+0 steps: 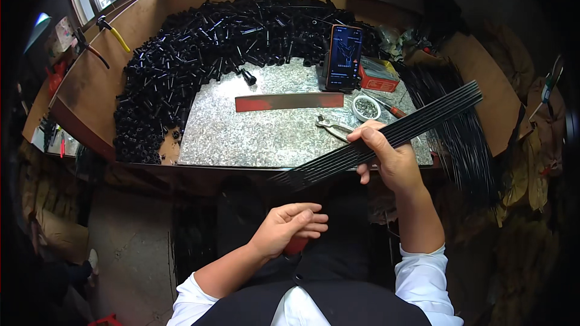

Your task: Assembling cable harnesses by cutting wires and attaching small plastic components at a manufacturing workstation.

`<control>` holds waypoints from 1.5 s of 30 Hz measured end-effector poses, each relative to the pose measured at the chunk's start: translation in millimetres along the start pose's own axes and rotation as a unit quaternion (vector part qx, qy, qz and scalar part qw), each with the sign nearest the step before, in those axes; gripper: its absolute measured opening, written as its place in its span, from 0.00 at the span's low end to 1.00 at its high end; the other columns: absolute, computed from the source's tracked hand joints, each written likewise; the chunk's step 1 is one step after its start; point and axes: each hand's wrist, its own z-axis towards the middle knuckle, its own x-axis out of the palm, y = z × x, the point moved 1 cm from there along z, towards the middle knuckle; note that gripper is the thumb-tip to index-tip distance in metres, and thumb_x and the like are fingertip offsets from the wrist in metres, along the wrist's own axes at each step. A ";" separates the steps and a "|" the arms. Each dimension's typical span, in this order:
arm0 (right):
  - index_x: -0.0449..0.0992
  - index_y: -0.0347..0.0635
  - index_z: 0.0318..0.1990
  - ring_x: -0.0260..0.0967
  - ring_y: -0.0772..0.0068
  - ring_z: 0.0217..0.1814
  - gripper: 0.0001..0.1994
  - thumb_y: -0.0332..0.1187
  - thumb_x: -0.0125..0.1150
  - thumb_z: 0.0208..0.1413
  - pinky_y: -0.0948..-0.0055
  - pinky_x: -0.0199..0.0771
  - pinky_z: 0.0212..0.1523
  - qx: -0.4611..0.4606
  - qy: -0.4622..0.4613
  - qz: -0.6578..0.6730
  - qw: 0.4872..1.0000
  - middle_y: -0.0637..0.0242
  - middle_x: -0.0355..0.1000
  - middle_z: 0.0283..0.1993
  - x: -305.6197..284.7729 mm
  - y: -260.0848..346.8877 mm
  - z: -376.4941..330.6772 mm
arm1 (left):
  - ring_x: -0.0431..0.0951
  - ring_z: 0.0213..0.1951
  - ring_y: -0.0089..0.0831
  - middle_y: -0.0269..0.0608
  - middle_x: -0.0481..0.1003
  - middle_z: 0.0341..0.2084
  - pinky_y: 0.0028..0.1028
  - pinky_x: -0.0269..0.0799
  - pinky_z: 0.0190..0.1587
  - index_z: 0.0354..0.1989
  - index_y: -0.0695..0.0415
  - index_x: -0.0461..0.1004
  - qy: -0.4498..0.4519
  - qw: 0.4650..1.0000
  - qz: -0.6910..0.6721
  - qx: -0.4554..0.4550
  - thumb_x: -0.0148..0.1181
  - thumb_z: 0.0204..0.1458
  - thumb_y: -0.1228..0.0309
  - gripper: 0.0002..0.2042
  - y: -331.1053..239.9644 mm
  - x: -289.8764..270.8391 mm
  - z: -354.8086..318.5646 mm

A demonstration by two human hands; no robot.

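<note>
My right hand (386, 154) is closed around a bundle of thin black rods (438, 108). The bundle slants over the bench's front edge, its right end higher and its left end pointing toward my lap. My left hand (289, 228) is in front of my body, below the left end of the rods and apart from them. Its fingers are loosely bent with nothing visible between them. A red item (296, 246) shows just under that hand; what it is I cannot make out. Beyond my right hand, metal pincers (332, 125) lie on the mottled metal work surface (235, 136).
A large heap of small black tubular parts (181, 66) fills the back and left. A flat red-and-dark strip (289, 102), an upright phone (344, 57), a round white dish of small metal pieces (366, 108) and a screwdriver (396, 111) are on the bench. More black rods (468, 151) overhang at right.
</note>
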 end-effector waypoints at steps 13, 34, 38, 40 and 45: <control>0.78 0.33 0.33 0.67 0.80 0.19 0.11 0.28 0.50 0.61 0.84 0.66 0.14 -0.122 0.094 -0.126 0.980 0.62 0.71 0.34 -5.8 37.0 4.9 | 0.79 0.44 0.34 0.54 0.77 0.42 0.28 0.75 0.48 0.52 0.70 0.69 0.005 0.994 0.104 0.014 0.52 0.60 0.72 0.15 0.2 -1.1 -5.6; 0.77 0.30 0.31 0.66 0.80 0.19 0.13 0.30 0.48 0.59 0.85 0.64 0.11 -0.149 0.114 -0.206 0.961 0.59 0.69 0.31 -40.4 57.1 13.2 | 0.78 0.40 0.41 0.44 0.78 0.37 0.36 0.74 0.44 0.48 0.58 0.73 0.011 0.608 0.739 0.290 0.51 0.47 0.75 0.17 48.7 -117.7 51.8; 0.77 0.29 0.30 0.66 0.79 0.20 0.12 0.28 0.48 0.56 0.84 0.66 0.13 -0.133 0.127 -0.218 0.958 0.58 0.69 0.30 -39.3 58.0 12.4 | 0.79 0.36 0.39 0.43 0.78 0.32 0.35 0.74 0.40 0.46 0.57 0.74 0.048 0.599 0.749 0.281 0.53 0.47 0.74 0.16 59.5 -116.5 53.6; 0.78 0.29 0.30 0.66 0.79 0.19 0.11 0.27 0.50 0.55 0.84 0.65 0.13 -0.103 0.151 -0.205 0.962 0.58 0.70 0.30 -35.5 55.7 11.8 | 0.79 0.36 0.39 0.43 0.78 0.31 0.35 0.74 0.40 0.46 0.57 0.74 0.074 0.593 0.761 0.254 0.52 0.47 0.73 0.15 62.5 -114.1 52.8; 0.78 0.33 0.32 0.66 0.83 0.18 0.07 0.26 0.55 0.56 0.85 0.66 0.16 -0.029 0.233 -0.228 0.945 0.64 0.72 0.31 -10.4 34.7 16.9 | 0.78 0.39 0.41 0.42 0.77 0.30 0.35 0.74 0.42 0.46 0.58 0.73 0.107 0.542 0.824 0.120 0.51 0.49 0.71 0.15 75.6 -117.7 54.0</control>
